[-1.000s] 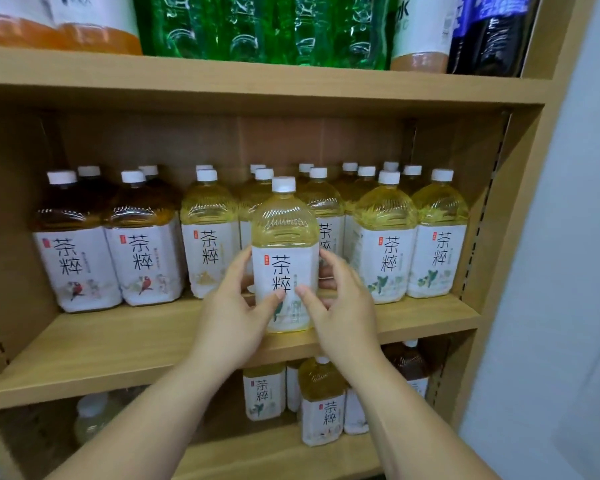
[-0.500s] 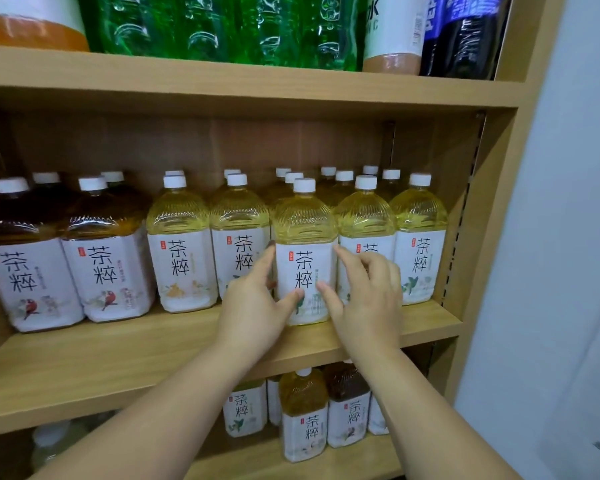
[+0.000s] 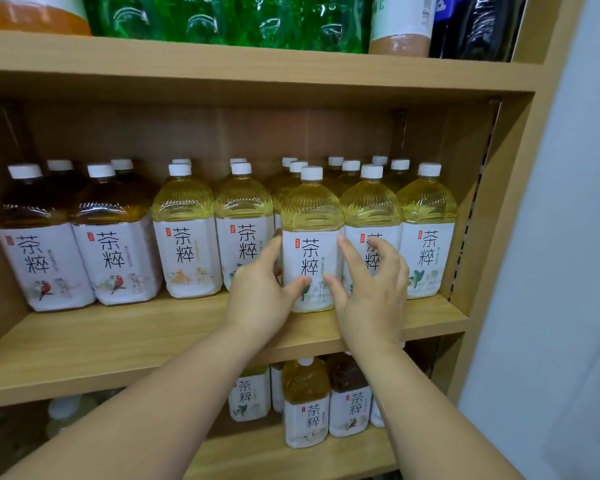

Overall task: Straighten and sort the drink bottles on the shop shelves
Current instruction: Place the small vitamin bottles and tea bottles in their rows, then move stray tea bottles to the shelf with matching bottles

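A yellow tea bottle with a white cap and white label stands on the middle shelf, slightly forward of the front row. My left hand grips its left side, thumb across the label front. My right hand holds its right side with the thumb on the label and the index finger along the edge. Its other fingers spread over the neighbouring yellow bottle. More yellow tea bottles fill the row, and two brown tea bottles stand at the left.
The top shelf carries green bottles, an orange drink and dark bottles. On the lower shelf stand smaller tea bottles. The shelf's wooden side panel and a white wall close off the right.
Both hands have carried the yellow bottle back and to the right, from the shelf's front edge into the gap in the front row.
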`<state>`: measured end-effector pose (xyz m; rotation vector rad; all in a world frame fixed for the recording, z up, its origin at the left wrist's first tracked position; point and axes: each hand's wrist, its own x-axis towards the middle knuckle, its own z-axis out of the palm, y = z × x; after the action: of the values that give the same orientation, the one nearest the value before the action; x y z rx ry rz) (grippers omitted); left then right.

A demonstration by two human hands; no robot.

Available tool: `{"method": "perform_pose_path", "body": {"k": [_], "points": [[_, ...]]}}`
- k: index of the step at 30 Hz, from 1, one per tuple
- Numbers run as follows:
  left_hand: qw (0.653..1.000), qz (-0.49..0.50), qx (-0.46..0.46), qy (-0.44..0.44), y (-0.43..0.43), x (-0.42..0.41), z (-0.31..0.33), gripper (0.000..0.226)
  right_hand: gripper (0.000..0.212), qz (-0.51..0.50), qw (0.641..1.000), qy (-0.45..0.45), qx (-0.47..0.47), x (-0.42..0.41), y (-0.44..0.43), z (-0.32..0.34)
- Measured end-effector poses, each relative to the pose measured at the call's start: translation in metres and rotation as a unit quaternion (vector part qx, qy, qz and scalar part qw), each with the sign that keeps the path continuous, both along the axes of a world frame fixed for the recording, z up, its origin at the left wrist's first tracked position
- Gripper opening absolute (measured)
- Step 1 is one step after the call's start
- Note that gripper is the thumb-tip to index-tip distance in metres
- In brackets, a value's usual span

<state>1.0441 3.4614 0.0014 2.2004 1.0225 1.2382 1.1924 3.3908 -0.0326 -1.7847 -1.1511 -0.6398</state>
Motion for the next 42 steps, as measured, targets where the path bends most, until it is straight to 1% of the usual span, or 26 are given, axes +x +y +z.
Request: {"method": "perform_pose_path", "body": {"k": [3,6,8,10,12,17,20,23,27,29,31,35,38,42], "points": [[1.0,-0.001,-0.009,0.0,-0.001,-0.002,0.003,0.071,0.062,0.007,1.0,0.018,-0.018,-0.005,-0.003,0.005],[1.0,-0.004,-0.008,0.023,-0.005,-0.013,0.002,0.075,0.068,0.01,0.999,0.038,-0.032,-0.014,-0.008,0.011],[0.999,0.01,-0.006,0.034,-0.008,-0.03,-0.002,0.074,0.069,0.016,0.999,0.042,-0.019,-0.025,-0.013,0.011],[0.999,0.019,-0.006,0.029,-0.01,-0.054,-0.006,0.068,0.067,0.034,0.999,0.026,0.011,-0.041,-0.014,0.012],[1.0,0.024,-0.003,0.016,-0.01,-0.083,-0.008,0.06,0.06,0.067,0.997,0.021,0.029,-0.062,-0.01,0.017],[0.995,0.09,0.038,-0.007,-0.007,-0.169,0.005,0.052,0.051,0.185,0.982,0.029,0.04,-0.136,0.012,0.036],[0.986,0.144,0.088,-0.021,-0.009,-0.225,0.019,0.048,0.049,0.261,0.963,0.046,0.053,-0.187,0.025,0.048],[0.975,0.171,0.133,-0.039,-0.014,-0.283,0.028,0.041,0.046,0.331,0.94,0.058,0.061,-0.243,0.037,0.057],[0.966,0.194,0.154,-0.074,-0.015,-0.361,0.026,0.033,0.036,0.405,0.908,0.061,0.089,-0.318,0.043,0.067],[0.96,0.209,0.165,-0.087,-0.01,-0.4,0.021,0.03,0.033,0.429,0.896,0.059,0.099,-0.353,0.045,0.07],[0.955,0.227,0.171,-0.082,-0.003,-0.442,0.017,0.029,0.031,0.445,0.887,0.059,0.107,-0.389,0.05,0.072],[0.946,0.26,0.172,-0.091,0.016,-0.526,0.016,0.03,0.029,0.467,0.876,0.058,0.105,-0.461,0.067,0.074],[0.94,0.289,0.144,-0.113,0.033,-0.585,0.014,0.026,0.027,0.473,0.876,0.051,0.074,-0.515,0.083,0.072],[0.938,0.317,0.096,-0.102,0.053,-0.658,0.01,0.035,0.028,0.476,0.875,0.072,0.04,-0.582,0.107,0.067]]}}
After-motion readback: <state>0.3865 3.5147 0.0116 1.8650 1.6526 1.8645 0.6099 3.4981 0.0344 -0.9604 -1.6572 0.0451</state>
